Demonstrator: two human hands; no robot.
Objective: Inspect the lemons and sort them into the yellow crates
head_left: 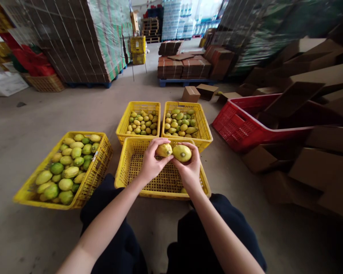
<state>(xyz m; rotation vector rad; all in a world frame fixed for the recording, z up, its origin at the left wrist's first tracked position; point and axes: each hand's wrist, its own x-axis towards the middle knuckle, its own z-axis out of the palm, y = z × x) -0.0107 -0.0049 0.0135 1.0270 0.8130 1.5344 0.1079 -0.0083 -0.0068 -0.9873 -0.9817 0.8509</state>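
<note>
My left hand (152,163) is closed around a yellow lemon (162,150). A larger yellow-green lemon (180,152) is gripped in my right hand (191,172), its stem end facing me. Side by side, the two fruits are held above a yellow plastic crate (162,193) with a perforated bottom. Low on the right inside this crate, part of another lemon (183,190) shows beside my right wrist. My hands and forearms hide some of the crate.
Lemons fill a tilted yellow crate (108,146) on my left. Two more yellow crates, one far left (118,127) and one far right (207,133), hold smaller lemons. A red crate (231,121) and cardboard boxes (326,163) crowd the right. Stacked flat cardboard (196,69) stands ahead.
</note>
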